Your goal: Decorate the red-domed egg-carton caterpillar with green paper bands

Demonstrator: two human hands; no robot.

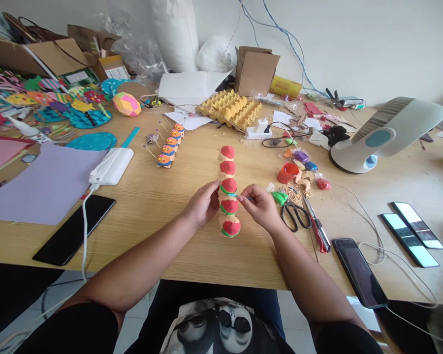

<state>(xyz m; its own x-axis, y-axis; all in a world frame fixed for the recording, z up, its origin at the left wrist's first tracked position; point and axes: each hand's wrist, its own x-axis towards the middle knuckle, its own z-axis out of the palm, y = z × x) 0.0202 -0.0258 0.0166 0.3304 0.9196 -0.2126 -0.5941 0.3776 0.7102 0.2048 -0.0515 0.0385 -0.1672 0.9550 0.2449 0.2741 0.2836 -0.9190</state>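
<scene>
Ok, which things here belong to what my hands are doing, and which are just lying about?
Belong:
red-topped bumpy strip, held by your left hand
thin blue-green piece, at your right hand
green packet, probably; the strip carries similar green

Lying about, it seems:
fan
white power bank
dark phone at left

The one view looks from the person's head, forward and steeply down at the surface. It sits above and on the near side of the strip, which falls close to the middle. It is near enough to take in the left hand just left of the strip, the right hand just right, and both forearms. Its wide span runs from the shirt, nearer than the strip, to the wall well beyond it.
</scene>
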